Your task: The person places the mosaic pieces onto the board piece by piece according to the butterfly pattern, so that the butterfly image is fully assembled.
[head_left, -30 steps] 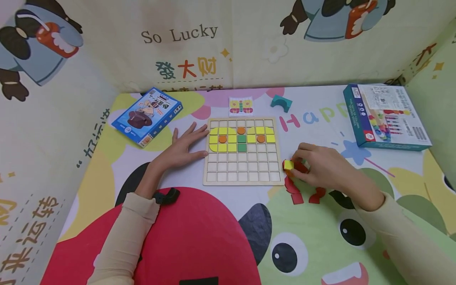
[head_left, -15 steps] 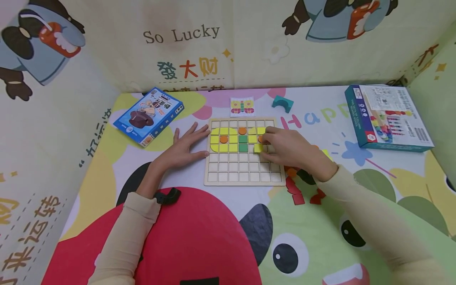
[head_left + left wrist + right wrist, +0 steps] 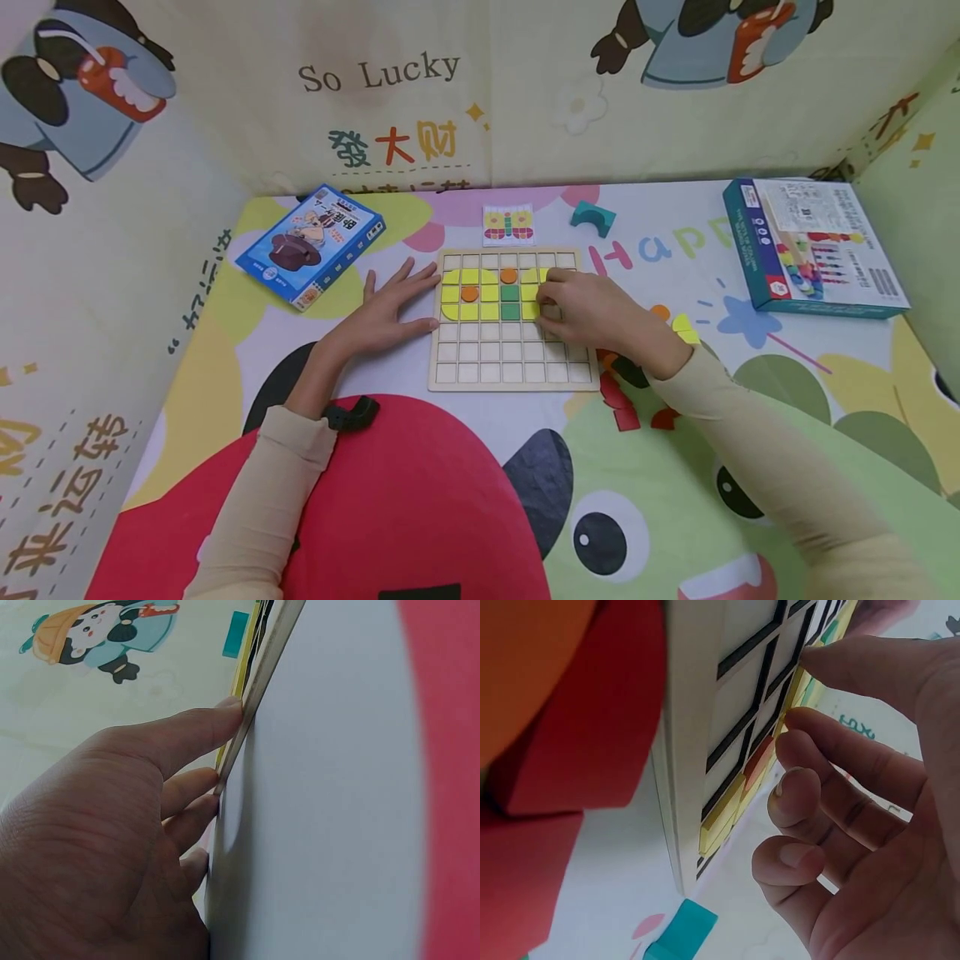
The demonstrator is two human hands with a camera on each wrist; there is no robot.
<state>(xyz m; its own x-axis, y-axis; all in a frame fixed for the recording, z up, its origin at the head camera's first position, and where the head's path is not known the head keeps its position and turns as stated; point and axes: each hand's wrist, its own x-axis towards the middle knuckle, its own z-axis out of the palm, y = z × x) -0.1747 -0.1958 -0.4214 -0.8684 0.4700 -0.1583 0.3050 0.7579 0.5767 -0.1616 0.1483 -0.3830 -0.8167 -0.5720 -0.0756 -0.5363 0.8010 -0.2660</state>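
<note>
My left hand [image 3: 378, 312] lies with fingers spread at the left edge of a wooden grid board [image 3: 480, 354]; its thumb and fingertips touch the rim in the left wrist view. Yellow tiles [image 3: 468, 312], orange round tiles [image 3: 508, 276] and green square tiles [image 3: 509, 302] fill several upper cells. Over the board's right half, my right hand [image 3: 600, 312] pinches a yellow square tile [image 3: 794, 688] between thumb and index finger, down at the cells beside the lower green tile. The hand hides the tiles under it in the head view.
Behind the board lies a butterfly pattern card [image 3: 507, 225], with a teal arch block [image 3: 593, 218] to its right. Loose red tiles [image 3: 619, 404] and yellow tiles [image 3: 684, 328] lie right of the board. A blue box [image 3: 311, 244] and a larger box [image 3: 817, 246] stand at the back.
My right hand has moved left from the loose tiles onto the board, carrying the yellow square tile, then slightly further left. The left hand has stayed at the board's edge.
</note>
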